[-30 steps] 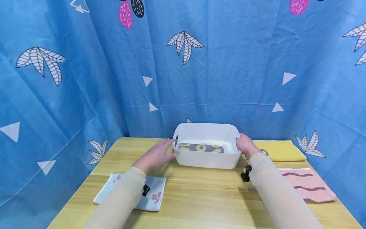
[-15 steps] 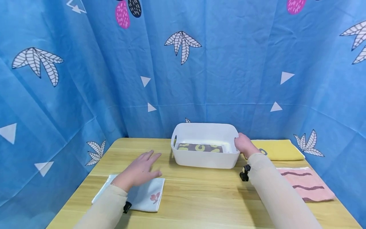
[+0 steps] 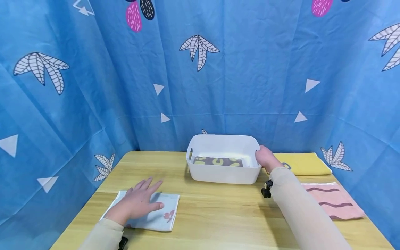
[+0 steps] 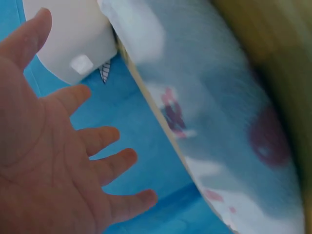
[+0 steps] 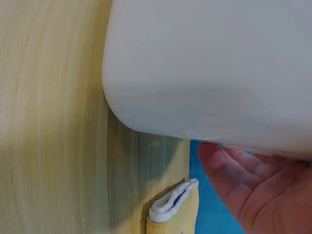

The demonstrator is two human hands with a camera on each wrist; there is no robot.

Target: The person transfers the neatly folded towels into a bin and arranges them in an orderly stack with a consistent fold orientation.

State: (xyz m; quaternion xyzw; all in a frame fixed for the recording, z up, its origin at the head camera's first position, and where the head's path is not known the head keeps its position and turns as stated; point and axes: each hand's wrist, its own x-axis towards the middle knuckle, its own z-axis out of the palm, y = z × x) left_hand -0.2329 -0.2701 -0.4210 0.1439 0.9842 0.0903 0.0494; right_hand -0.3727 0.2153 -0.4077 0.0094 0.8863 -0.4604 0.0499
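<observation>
My left hand (image 3: 135, 203) hovers over a folded white towel (image 3: 156, 222) with pink flower prints, at the table's left. Its fingers are spread and hold nothing; in the left wrist view the palm shows beside the towel (image 4: 195, 87). At the back middle stands a white plastic basket (image 3: 223, 174) with handle holes in its ends. My right hand (image 3: 266, 158) grips the basket's right end at the handle hole. The right wrist view shows the thumb against the basket's outer wall (image 5: 204, 73); the other fingertips are hidden. Inside the basket lies a grey cloth (image 3: 218, 161) with yellow-green shapes.
A folded yellow towel (image 3: 307, 164) lies right of the basket, behind my right forearm. Nearer, a folded pink towel (image 3: 335, 203) with dark wavy stripes lies by the right edge. Blue curtain (image 3: 250, 86) encloses the wooden table (image 3: 218, 215) at the back and sides.
My left hand has left the basket's left end and come back, down and left, over the white towel, fingers spread. The right hand stays on the basket, which has not visibly moved.
</observation>
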